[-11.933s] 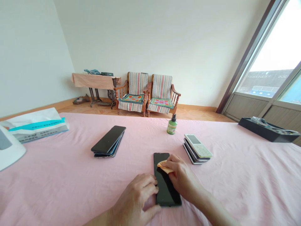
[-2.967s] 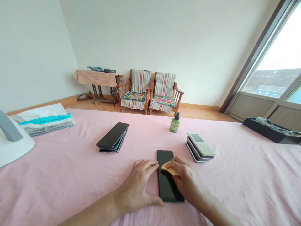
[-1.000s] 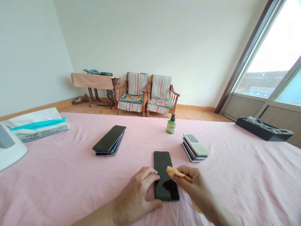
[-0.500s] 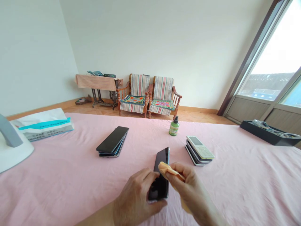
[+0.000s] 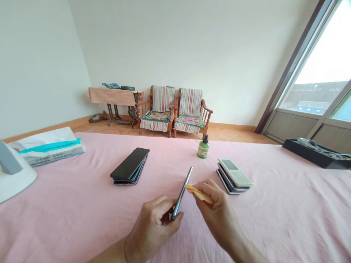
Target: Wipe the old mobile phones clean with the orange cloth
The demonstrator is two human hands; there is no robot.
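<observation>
A dark phone [image 5: 182, 194] is turned on edge, its narrow silvery side facing me. My left hand [image 5: 153, 224] grips its lower end between thumb and fingers. Just right of the phone, my right hand [image 5: 219, 212] pinches a folded yellow-orange cloth [image 5: 201, 194], whose tip is close to the phone's edge; whether they touch is unclear. To the left lies a stack of dark phones [image 5: 131, 164]. A second stack with a white keypad phone [image 5: 235, 172] on top lies to the right. Behind the hands stands a green bottle [image 5: 203, 148] with a black top.
Pink cloth [image 5: 90, 212] covers the table. At the left are a tissue pack [image 5: 52, 146] and a white and grey object [image 5: 13, 171]. A black box [image 5: 315, 153] holding clear and tangled items sits at the far right. Two chairs [image 5: 189, 109] stand by the wall.
The phone has turned from showing its dark screen to showing its narrow side. My right hand has drawn the cloth off the screen, slightly to the right. My left hand has shifted a little left.
</observation>
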